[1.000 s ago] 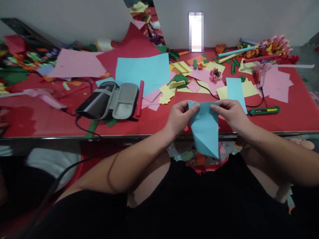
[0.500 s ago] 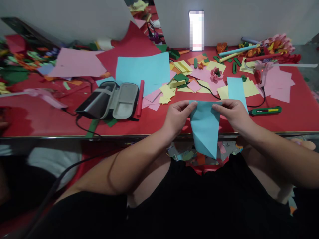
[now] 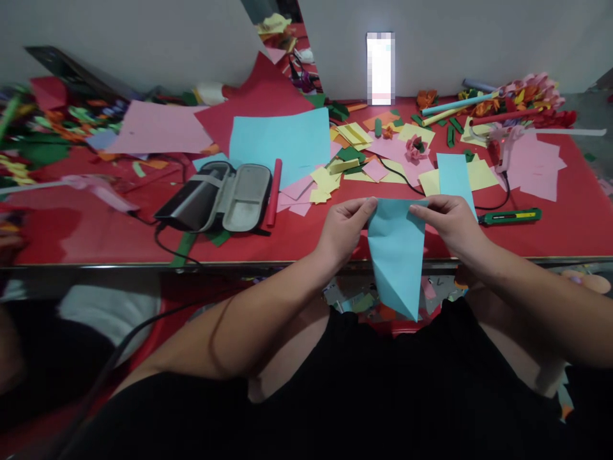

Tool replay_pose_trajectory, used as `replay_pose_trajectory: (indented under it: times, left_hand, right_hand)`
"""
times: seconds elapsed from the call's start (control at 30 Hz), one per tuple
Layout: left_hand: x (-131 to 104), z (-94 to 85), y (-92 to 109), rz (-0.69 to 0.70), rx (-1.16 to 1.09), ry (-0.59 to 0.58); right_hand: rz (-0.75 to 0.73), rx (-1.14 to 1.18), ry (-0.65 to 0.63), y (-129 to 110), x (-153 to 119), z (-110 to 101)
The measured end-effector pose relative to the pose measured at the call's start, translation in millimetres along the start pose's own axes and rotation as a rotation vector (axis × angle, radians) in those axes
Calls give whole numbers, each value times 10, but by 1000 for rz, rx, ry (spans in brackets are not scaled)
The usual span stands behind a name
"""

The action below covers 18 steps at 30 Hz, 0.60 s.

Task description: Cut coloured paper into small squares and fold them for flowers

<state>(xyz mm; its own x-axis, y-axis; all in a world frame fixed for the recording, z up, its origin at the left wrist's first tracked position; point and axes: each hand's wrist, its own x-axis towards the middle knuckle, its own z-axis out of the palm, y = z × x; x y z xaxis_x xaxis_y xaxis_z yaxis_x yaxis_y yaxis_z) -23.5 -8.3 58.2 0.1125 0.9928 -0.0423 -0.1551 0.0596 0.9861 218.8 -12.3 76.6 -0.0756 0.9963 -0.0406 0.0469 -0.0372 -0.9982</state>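
Observation:
A light blue sheet of paper (image 3: 396, 255) hangs between my two hands at the table's front edge, its lower end slanting to a point. My left hand (image 3: 347, 227) pinches the top left corner between thumb and fingers. At the top right corner, my right hand (image 3: 447, 220) grips the paper the same way. Just beyond the right hand lies a blue paper strip (image 3: 454, 176) on yellow sheets. A green and yellow utility knife (image 3: 511, 216) rests beside that hand's wrist.
An open grey case (image 3: 246, 198) and a red paper roll (image 3: 274, 191) sit on the red table (image 3: 325, 239) at left. Pink glue guns lie left (image 3: 103, 191) and right (image 3: 505, 150), with cords. Paper scraps, a pink paper flower (image 3: 416, 148) and a lit phone (image 3: 381, 70) are behind.
The view has shifted slightly, so the table appears a little lower. My left thumb has slid a bit along the paper's top edge; both hands still hold it.

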Motion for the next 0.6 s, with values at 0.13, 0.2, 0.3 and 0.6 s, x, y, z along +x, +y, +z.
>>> replay_pose_trajectory:
  times: [0.13,0.2,0.3,0.6]
  left_hand:
    - [11,-4,-2,18,20,-7]
    - [8,-7,0,23,34,-2]
    - [3,-12,-1,28,39,2]
    - [49,-24,2,31,36,-29]
  right_hand:
    - [1,-18,-2,-21,-11,1]
    - [-3,-35,-5,-30,-13,-8]
    - [-8,-46,-14,-36,-10,-24]
    - [-1,6,23,46,30,-24]
